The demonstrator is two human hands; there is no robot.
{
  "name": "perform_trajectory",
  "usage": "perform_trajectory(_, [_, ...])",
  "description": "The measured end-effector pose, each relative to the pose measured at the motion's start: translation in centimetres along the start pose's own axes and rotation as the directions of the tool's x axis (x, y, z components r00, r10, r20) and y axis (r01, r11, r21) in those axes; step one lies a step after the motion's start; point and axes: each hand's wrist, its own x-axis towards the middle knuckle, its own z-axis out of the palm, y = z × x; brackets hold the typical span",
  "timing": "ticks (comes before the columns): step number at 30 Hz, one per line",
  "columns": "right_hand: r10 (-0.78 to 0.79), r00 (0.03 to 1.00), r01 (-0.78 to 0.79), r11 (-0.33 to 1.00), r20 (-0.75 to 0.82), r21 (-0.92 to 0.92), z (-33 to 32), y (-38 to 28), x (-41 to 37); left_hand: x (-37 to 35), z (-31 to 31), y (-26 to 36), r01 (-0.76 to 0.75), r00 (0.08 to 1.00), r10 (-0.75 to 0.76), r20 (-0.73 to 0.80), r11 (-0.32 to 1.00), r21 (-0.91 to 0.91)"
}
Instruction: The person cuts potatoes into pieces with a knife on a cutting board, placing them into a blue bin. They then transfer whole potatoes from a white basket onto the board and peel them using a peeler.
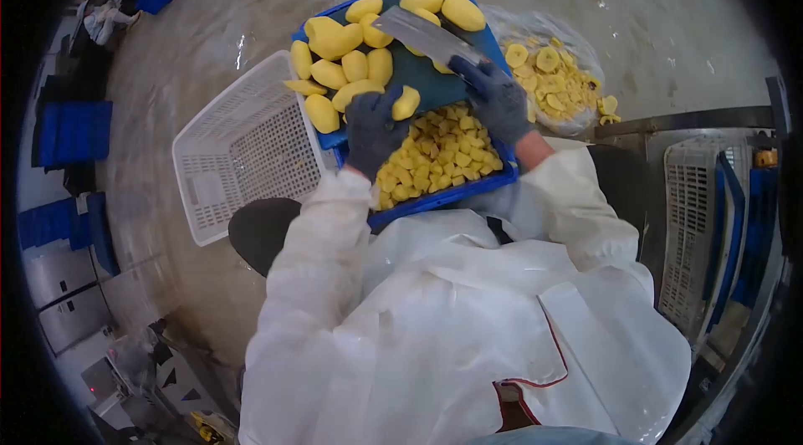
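Observation:
My right hand, in a dark grey glove, is closed round the handle of a broad-bladed cleaver. Its blade points up and left over the dark green cutting board. On the board's near side, my left hand, gloved the same way, has its fingers curled against a peeled potato. Several whole peeled potatoes lie on the board's left and far parts. Just below both hands, a blue crate holds many diced potato pieces.
A white perforated basket stands on the wet floor at left. To the right lies a clear plastic bag with potato slices and offcuts. Metal rails and a stored white crate are further right.

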Motion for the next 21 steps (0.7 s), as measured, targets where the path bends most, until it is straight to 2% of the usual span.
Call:
perform_trajectory(2, [-0.113, 0.994, 0.112, 0.992, -0.013, -0.066, 2.6, -0.1, 2.8, -1.4, -0.8, 0.9, 0.113, 0.982, -0.160, -0.104, 0.926, -0.359])
perform_trajectory(3, [-0.195, 0.980, 0.193, 0.981, -0.046, -0.029, 3.9, -0.2, 4.4, -2.6, -1.1, 0.7, 0.313, 0.929, -0.367, 0.039, 0.727, -0.611])
perform_trajectory(4, [-0.187, 0.982, 0.187, 0.982, -0.024, -0.004, 5.0, -0.5, 5.3, -3.9, -1.4, 0.5, 0.471, 0.833, -0.502, 0.232, 0.424, -0.774])
perform_trajectory(5, [-0.180, 0.984, 0.180, 0.983, -0.002, 0.018, 5.9, -1.1, 6.4, -3.5, -3.4, 1.4, 0.559, 0.746, -0.560, 0.360, 0.234, -0.795])
perform_trajectory(6, [-0.172, 0.985, 0.171, 0.985, 0.022, 0.038, 6.9, -1.4, 7.3, -3.8, -3.9, 0.7, 0.560, 0.705, -0.567, 0.426, 0.077, -0.825])
perform_trajectory(8, [-0.251, 0.968, 0.250, 0.961, -0.002, 0.116, 8.5, -2.1, 8.4, -4.3, -4.9, -0.8, 0.459, 0.742, -0.513, 0.432, -0.082, -0.885])
perform_trajectory(9, [-0.283, 0.959, 0.279, 0.950, 0.007, 0.140, 8.8, -2.8, 8.6, -3.9, -5.6, -0.9, 0.452, 0.744, -0.524, 0.414, -0.060, -0.890])
perform_trajectory(12, [-0.383, 0.922, 0.369, 0.912, 0.050, 0.176, 10.0, -3.3, 8.4, -3.4, -5.9, -2.3, 0.378, 0.710, -0.569, 0.414, -0.188, -0.907])
perform_trajectory(14, [-0.464, 0.885, 0.461, 0.885, 0.039, 0.065, 12.2, -2.8, 8.4, -3.6, -5.1, -3.5, 0.369, 0.709, -0.580, 0.401, -0.180, -0.912])
perform_trajectory(16, [-0.405, 0.913, 0.392, 0.905, 0.052, 0.164, 11.9, -2.7, 8.8, -3.4, -4.8, -3.8, 0.352, 0.717, -0.579, 0.388, -0.179, -0.919])
perform_trajectory(18, [-0.373, 0.927, 0.354, 0.909, 0.048, 0.221, 9.3, -2.8, 10.3, -3.6, -4.5, -4.4, 0.331, 0.699, -0.583, 0.415, -0.250, -0.910])
perform_trajectory(20, [-0.119, 0.993, 0.115, 0.966, 0.004, 0.230, 6.2, -1.7, 13.7, -4.1, -4.3, -5.0, 0.295, 0.683, -0.573, 0.453, -0.351, -0.889])
perform_trajectory(21, [-0.065, 0.987, 0.086, 0.986, -0.145, 0.145, 6.1, 0.3, 15.8, -4.1, -4.2, -5.4, 0.255, 0.721, -0.527, 0.450, -0.402, -0.880])
